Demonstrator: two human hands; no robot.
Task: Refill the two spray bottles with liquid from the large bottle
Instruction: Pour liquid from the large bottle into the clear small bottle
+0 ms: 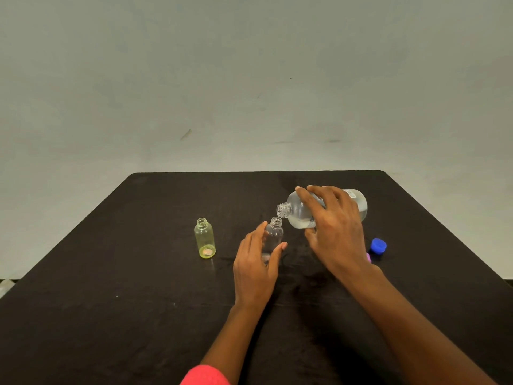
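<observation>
Black table (pixel 138 273): the right hand (pixel 337 232) grips the tilted large bottle (pixel 299 215), its mouth just above the clear spray bottle (pixel 273 234), which the left hand (pixel 255 262) holds between thumb and fingers.

Tipped large bottle (pixel 298 211), open clear bottle (pixel 274 234), yellow bottle (pixel 205 237)
</observation>
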